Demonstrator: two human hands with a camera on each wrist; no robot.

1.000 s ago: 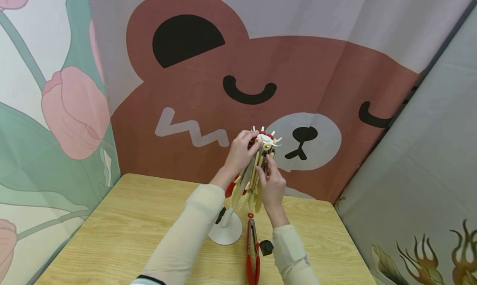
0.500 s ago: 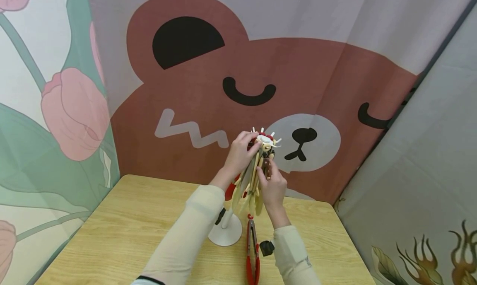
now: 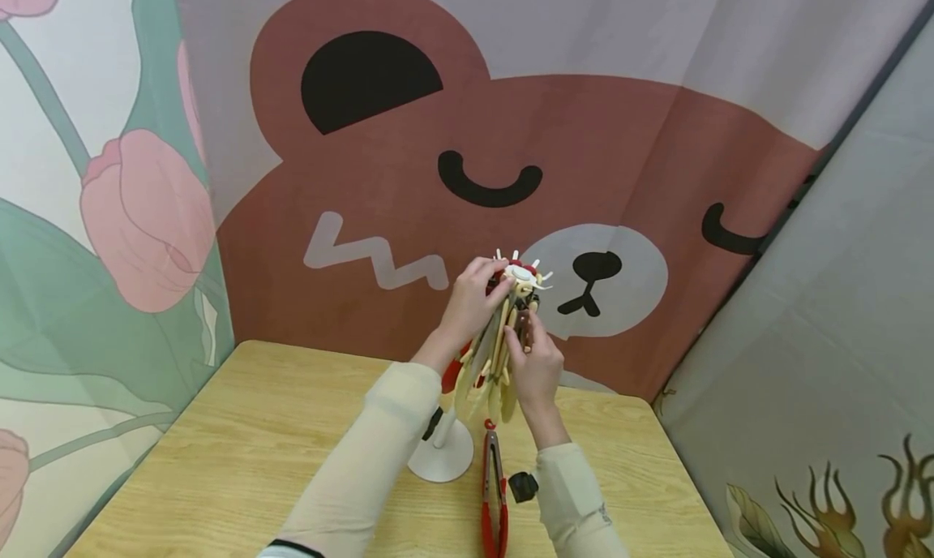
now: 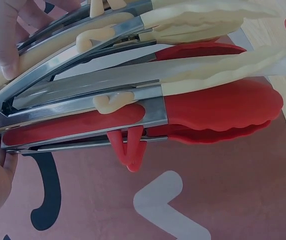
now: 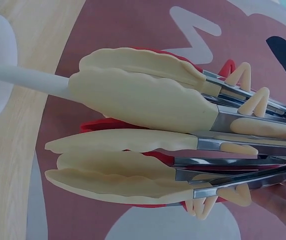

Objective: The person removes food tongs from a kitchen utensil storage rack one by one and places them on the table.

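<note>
A white stand [image 3: 442,452] with a round base holds a ring of hooks [image 3: 521,272] at its top, and several tongs [image 3: 490,363] with cream and red silicone tips hang from it. My left hand [image 3: 481,289] grips the tongs' hinge ends just under the hooks; its fingers [image 4: 4,47] lie over the steel handles. My right hand [image 3: 527,332] pinches one tong handle on the right side of the bundle. The left wrist view shows red tongs [image 4: 218,107] up close. Cream tongs [image 5: 138,95] and the stand's pole [image 5: 28,76] fill the right wrist view.
Another pair of red tongs [image 3: 494,493] lies on the wooden table [image 3: 241,461] in front of the stand, beside a small black object [image 3: 522,485]. Printed cloth walls close in the table at the back, left and right.
My right hand has crept slightly upward along the tong handles. The left hand and the stand have stayed put.
</note>
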